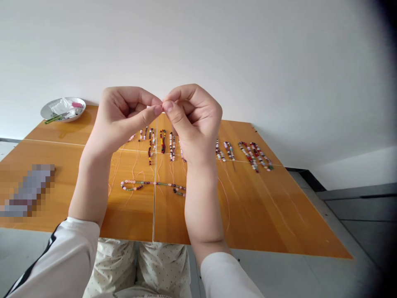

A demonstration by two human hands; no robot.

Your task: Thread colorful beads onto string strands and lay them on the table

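Note:
My left hand (128,116) and my right hand (194,118) are raised above the table, thumb and forefinger pinched on each. Their fingertips meet in the middle, and whatever is between them is too small to make out. Below, a string of green, pink and dark red beads (149,182) lies loosely on the table, partly behind my right forearm. Farther back, several beaded strands stand in a row, among them a dark red and yellow strand (163,141) and a mixed-colour strand (262,156) at the right. Thin orange threads (228,203) trail from them toward me.
The wooden table (263,219) has pale seams across its top and stands by a white wall. At its back left, a round dish (46,111) holds a clear plastic bag, a pink item and something green-handled. A blurred-out flat object (29,190) lies at the left.

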